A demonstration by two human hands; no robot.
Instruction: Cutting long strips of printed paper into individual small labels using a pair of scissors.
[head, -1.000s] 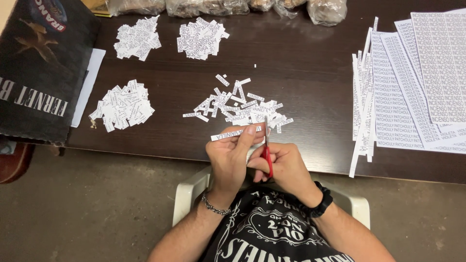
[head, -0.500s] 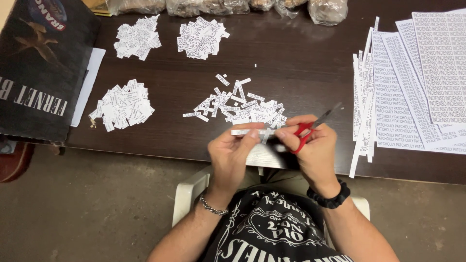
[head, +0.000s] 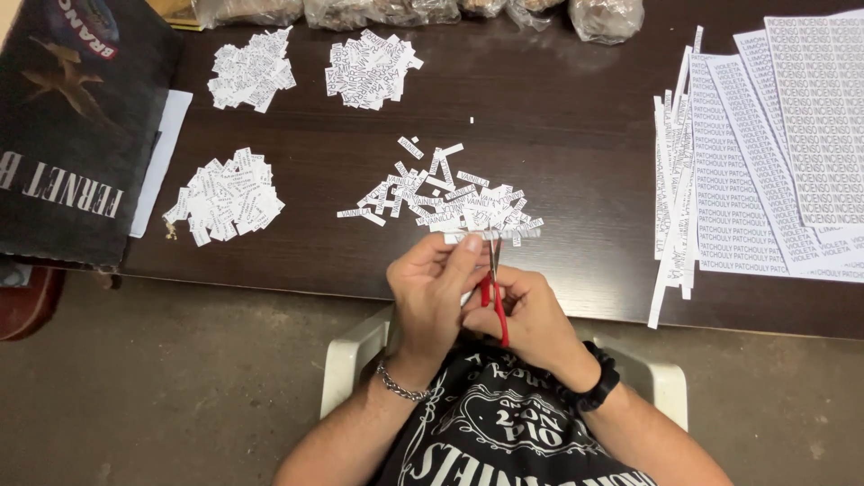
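**Scissors and a paper strip at the bench edge**

The left hand (head: 432, 292) is closed in a pinch, thumb and fingers clamped on a narrow white paper strip (head: 499, 234) that lies level just over the near edge of the bench (head: 576, 180). The right hand (head: 531, 319) is curled shut around the red handles of a pair of scissors (head: 494, 292); its fingers cover most of the handles, and the thin blades point up to the strip, too slim and blurred to tell whether they are parted or closed. The two hands touch each other. A chain bracelet (head: 400, 385) circles the left wrist and a black watch (head: 596, 387) the right.

Just beyond the strip lies a loose scatter of small cut paper slips (head: 441, 193), flat, rectangular and printed. Three tidier heaps of the same slips sit farther off: one at the left (head: 227, 193) and two toward the back (head: 252, 70) (head: 371, 67). To the right, well apart from the hands, long cut strips (head: 670, 193) lie beside overlapping printed sheets (head: 792, 135), whose far edges run out of the frame.

Along the back edge, crinkled clear plastic bags (head: 387, 11) are cut off by the frame; their contents cannot be made out. At the far left a dark cardboard box (head: 72, 135) rests over a white sheet, partly out of view. The bench is dark wood with a fine grain. A white plastic chair (head: 346, 360) shows under the arms.
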